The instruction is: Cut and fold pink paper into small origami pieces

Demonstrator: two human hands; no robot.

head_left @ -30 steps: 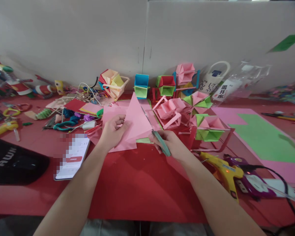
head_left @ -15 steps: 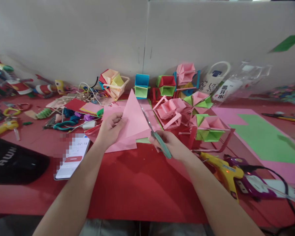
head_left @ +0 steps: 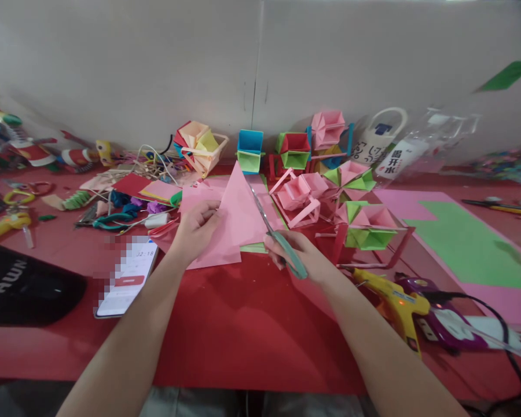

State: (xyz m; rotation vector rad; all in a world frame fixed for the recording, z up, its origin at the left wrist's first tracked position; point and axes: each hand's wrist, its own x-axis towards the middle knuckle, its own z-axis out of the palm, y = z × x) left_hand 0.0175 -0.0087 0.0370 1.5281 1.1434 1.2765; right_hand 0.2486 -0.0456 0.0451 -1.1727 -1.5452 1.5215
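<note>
1. The left hand (head_left: pixel 198 231) pinches a pointed pink sheet (head_left: pixel 239 211) at its left side, above the red worktop (head_left: pixel 252 330).
2. The right hand (head_left: pixel 307 253) grips green-handled scissors (head_left: pixel 290 253), blades along the sheet's right edge.

The right hand (head_left: pixel 304 249) hides some of the scissors (head_left: pixel 289 252). The left edge cuts off a black cup (head_left: pixel 35 289), probably.

Pink paper triangle (head_left: pixel 242 213) beside green-handled scissors (head_left: pixel 289 251)
</note>
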